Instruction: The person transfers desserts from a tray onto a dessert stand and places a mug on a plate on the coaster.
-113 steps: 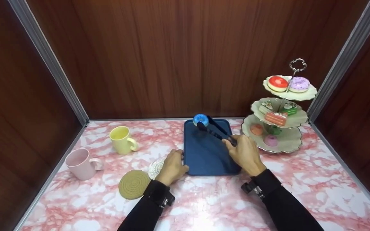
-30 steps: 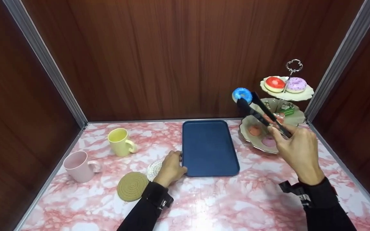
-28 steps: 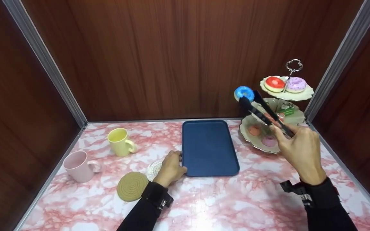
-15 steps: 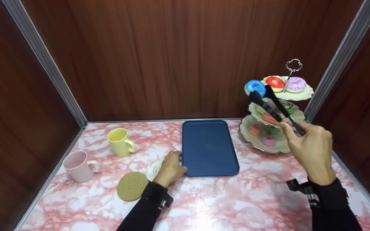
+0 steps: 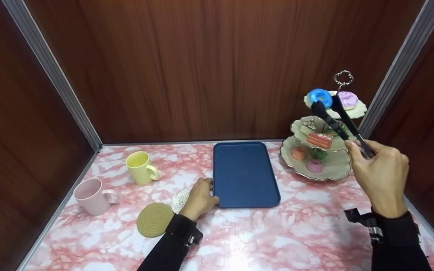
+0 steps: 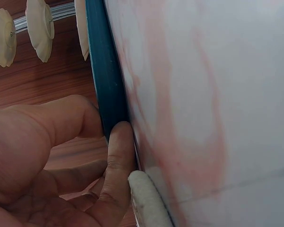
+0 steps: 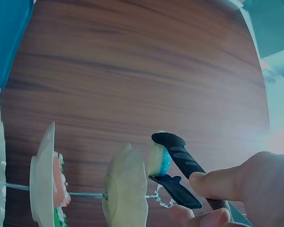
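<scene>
Right hand (image 5: 382, 177) grips black tongs (image 5: 347, 117) holding blue ring-donut (image 5: 320, 93) above cream tiered stand (image 5: 333, 166); left hand (image 5: 200, 197) touches navy tray (image 5: 245, 175), grasp unclear.

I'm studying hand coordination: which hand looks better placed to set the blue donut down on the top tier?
Likely the right hand: it grips the black tongs that hold the blue donut close to the top tier. The left hand touches the edge of the tray, farther from that tier.
</scene>
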### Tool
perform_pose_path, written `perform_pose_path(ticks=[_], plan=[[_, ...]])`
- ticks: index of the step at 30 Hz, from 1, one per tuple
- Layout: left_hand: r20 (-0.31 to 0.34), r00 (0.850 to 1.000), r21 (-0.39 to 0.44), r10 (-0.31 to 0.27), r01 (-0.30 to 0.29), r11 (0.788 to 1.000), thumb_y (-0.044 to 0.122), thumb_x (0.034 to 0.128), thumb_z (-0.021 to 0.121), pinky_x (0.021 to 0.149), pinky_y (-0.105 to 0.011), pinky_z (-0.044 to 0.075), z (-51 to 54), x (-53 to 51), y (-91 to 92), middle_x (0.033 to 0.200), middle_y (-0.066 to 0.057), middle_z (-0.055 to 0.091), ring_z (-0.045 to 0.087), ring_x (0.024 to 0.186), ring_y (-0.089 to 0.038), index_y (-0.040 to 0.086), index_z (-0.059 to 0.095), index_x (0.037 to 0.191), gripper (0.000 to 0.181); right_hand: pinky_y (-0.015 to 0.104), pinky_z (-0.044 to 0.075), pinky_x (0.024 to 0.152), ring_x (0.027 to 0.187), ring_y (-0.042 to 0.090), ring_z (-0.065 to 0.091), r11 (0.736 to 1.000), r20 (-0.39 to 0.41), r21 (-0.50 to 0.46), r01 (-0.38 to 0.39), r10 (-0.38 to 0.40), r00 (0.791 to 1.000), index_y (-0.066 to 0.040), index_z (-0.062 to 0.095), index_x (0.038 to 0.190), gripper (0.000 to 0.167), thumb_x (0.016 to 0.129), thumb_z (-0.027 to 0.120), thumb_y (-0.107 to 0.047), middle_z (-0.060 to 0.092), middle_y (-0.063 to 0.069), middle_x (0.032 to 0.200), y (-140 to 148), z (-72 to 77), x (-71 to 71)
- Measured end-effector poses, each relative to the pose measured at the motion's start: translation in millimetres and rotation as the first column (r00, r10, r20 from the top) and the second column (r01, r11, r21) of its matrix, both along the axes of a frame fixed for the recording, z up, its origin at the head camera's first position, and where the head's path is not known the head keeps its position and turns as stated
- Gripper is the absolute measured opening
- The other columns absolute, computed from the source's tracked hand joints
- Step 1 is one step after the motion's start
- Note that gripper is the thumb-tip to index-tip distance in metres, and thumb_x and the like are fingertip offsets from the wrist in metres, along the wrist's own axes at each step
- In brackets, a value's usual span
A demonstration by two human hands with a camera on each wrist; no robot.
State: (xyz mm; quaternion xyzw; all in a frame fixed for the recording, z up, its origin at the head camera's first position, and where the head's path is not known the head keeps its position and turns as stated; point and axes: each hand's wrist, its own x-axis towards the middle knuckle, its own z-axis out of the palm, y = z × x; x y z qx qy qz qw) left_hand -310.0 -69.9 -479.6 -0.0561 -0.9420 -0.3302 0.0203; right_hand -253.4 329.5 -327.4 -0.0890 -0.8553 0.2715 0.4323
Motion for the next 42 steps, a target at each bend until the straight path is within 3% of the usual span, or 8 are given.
perform_pose_path(ticks=[13, 26, 42], plan=[[-0.024, 1.000, -0.005, -0.010, 0.010, 1.000, 0.013, 0.0660, 0.069, 0.090, -0.034, 0.045, -0.3, 0.8, -0.4, 0.107, -0.007, 0.057, 0.053, 0.098, -0.020, 0.003, 0.050, 0.128, 0.066, 0.048, 0.039, 0.065, 0.086, 0.040, 0.064, 0.997, 0.113, -0.047, 0.065, -0.059, 0.992, -0.029, 0.074, 0.094, 0.037, 0.075, 0.063, -0.058, 0.073, 0.007, 0.082, 12.8, 3.5, 5.2], [0.006, 1.000, 0.020, 0.000, 0.000, 1.000, 0.013, 0.0659, 0.070, 0.091, -0.035, 0.046, 0.8, 1.1, -0.3, 0.109, -0.007, 0.056, 0.054, 0.098, -0.020, 0.004, 0.049, 0.130, 0.068, 0.051, 0.038, 0.068, 0.088, 0.042, 0.062, 0.993, 0.176, -0.058, 0.103, -0.091, 0.980, -0.025, 0.072, 0.104, 0.047, 0.075, 0.060, -0.061, 0.072, 0.011, 0.090, 18.6, 7.4, 9.1], [-0.022, 1.000, -0.006, -0.003, 0.003, 1.000, 0.014, 0.0654, 0.069, 0.091, -0.033, 0.044, 0.3, 1.4, -0.4, 0.105, -0.004, 0.056, 0.054, 0.099, -0.020, 0.004, 0.051, 0.127, 0.064, 0.057, 0.039, 0.071, 0.093, 0.045, 0.060, 0.989, 0.242, -0.077, 0.128, -0.106, 0.964, -0.023, 0.068, 0.111, 0.057, 0.074, 0.058, -0.064, 0.070, 0.014, 0.100, 20.2, 12.5, 12.0]])
